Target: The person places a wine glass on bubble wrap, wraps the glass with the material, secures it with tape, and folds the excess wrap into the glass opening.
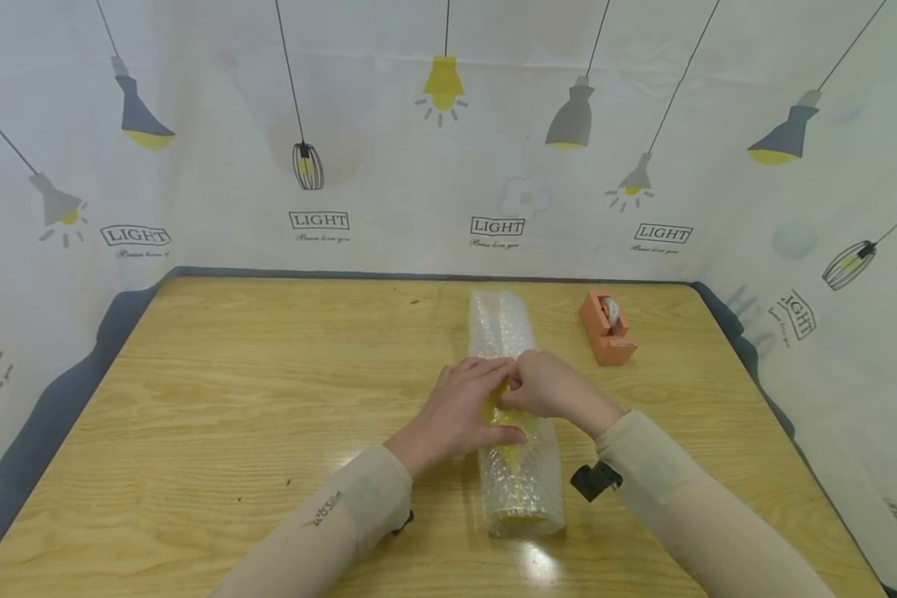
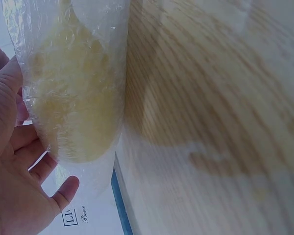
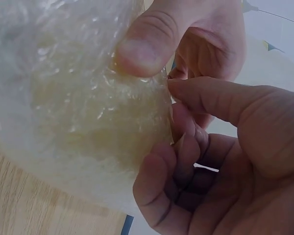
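A long bundle of bubble wrap [image 1: 526, 482] lies lengthwise on the wooden table. Through the plastic shows a yellow thing [image 2: 76, 107] with a narrow neck and a broad rounded body; its kind is blurred by the wrap. My left hand [image 1: 459, 407] rests on the bundle's left side and top, thumb spread apart from the extended fingers. The left thumb [image 3: 147, 46] presses on the plastic in the right wrist view. Just beside it, my right hand [image 1: 549, 386] pinches the wrap's edge with curled fingers, close to the left fingertips.
An orange tape dispenser [image 1: 613, 345] with a roll of tape [image 1: 610, 311] stands right of the bundle's far end. The wooden table [image 1: 269, 374] meets a hanging cloth [image 1: 389, 174] printed with lamps along its back and sides.
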